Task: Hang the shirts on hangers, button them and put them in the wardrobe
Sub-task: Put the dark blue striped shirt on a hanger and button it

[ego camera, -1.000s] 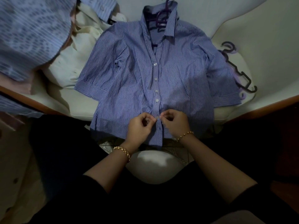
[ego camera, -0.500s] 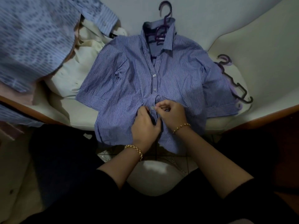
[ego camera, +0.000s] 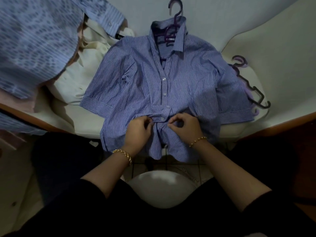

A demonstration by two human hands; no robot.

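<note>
From the head camera, a blue-and-white striped short-sleeved cotton shirt point(ego camera: 136, 86) lies face up and spread flat on a cream upholstered seat point(ego camera: 82, 117), with its hem hanging over the seat's front edge. A purple plastic hanger point(ego camera: 176, 7) sits inside the shirt, and its hook sticks out above the collar. Small white buttons point(ego camera: 165, 94) run down the shirt's front placket, and the upper ones visible look fastened.

Both hands are at the lower part of the placket, where the cloth is bunched. The left hand point(ego camera: 136, 132) has its fingers curled and pinches the fabric just left of the placket. The right hand point(ego camera: 185, 127) is curled the same way and pinches the fabric just right of it, with one button between the two hands. Each wrist wears a gold chain bracelet point(ego camera: 124, 153).

Left of the shirt lies a crumpled cream garment point(ego camera: 89, 53), and beyond that a pale blue patterned shirt point(ego camera: 34, 40). Right of the shirt, beside its sleeve, rest spare purple hangers point(ego camera: 253, 93). Below the shirt's hem there is a pale rounded object point(ego camera: 162, 189) that I cannot identify.
</note>
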